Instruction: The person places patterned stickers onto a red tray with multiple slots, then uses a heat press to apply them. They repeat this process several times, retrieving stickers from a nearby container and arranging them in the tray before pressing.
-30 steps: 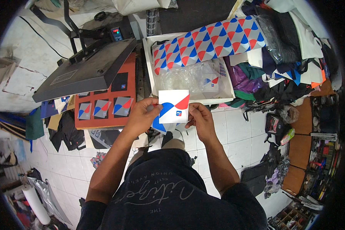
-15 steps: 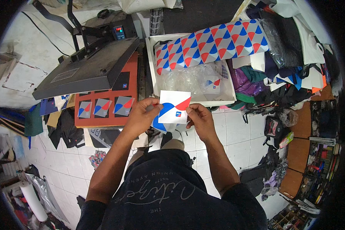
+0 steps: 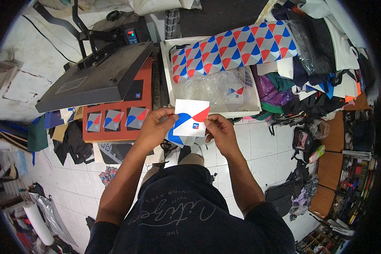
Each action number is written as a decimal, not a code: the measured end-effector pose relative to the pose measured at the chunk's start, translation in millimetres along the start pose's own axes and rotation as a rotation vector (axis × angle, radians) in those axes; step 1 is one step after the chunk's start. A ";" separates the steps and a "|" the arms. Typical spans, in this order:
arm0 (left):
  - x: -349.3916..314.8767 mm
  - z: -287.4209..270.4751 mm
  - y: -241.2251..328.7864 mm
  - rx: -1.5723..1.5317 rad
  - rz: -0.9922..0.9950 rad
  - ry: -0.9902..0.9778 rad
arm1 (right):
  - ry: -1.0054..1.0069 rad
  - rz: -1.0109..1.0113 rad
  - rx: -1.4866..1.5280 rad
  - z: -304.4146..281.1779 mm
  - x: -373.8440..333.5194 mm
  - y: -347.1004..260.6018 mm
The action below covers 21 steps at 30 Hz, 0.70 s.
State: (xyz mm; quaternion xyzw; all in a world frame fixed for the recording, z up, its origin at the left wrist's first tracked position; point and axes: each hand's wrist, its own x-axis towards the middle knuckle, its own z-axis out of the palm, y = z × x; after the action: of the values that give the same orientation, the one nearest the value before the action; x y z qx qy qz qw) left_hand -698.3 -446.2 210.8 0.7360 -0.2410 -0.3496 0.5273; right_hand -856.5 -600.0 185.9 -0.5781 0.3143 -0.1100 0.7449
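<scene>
A white square sheet (image 3: pixel 191 107) with a blue curve, a red wedge and a small blue-and-red badge is stretched upright between my two hands. My left hand (image 3: pixel 158 129) pinches its left edge with thumb and forefinger. Its right edge is gripped by my right hand (image 3: pixel 222 134), fingers curled. Below and behind the sheet shows part of a blue and pale piece (image 3: pixel 175 137); how it is held is hidden. To the left, several dark squares with printed designs, such as a grey square (image 3: pixel 113 120), lie on the orange-red pad (image 3: pixel 91 134) of a heat press.
The press's dark upper plate (image 3: pixel 101 74) is raised over the pad. A white box (image 3: pixel 168 72) behind my hands holds clear plastic bags (image 3: pixel 197 91), with a long patterned strip (image 3: pixel 230 50) across it. Cloth piles (image 3: pixel 279 91) crowd the right. Shelves (image 3: pixel 360 182) stand farther right.
The white sheet has shifted very slightly left and tilted a little. Both hands keep the same pinching grip, and the surroundings look the same.
</scene>
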 end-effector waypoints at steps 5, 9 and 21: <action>2.4 -1.2 -6.9 -0.009 0.013 -0.005 | -0.022 -0.004 -0.034 -3.0 1.2 4.7; 2.0 -1.1 -3.9 -0.016 -0.002 -0.014 | -0.035 -0.016 -0.006 -5.9 1.7 10.4; -4.2 -7.1 -4.5 -0.038 -0.022 -0.022 | -0.011 -0.042 -0.019 4.2 1.9 5.2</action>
State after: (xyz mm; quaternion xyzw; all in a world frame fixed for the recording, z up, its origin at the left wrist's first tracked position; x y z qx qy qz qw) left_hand -695.6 -437.3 209.1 0.7245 -0.2318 -0.3681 0.5347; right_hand -853.5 -596.1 180.9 -0.5925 0.2989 -0.1193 0.7385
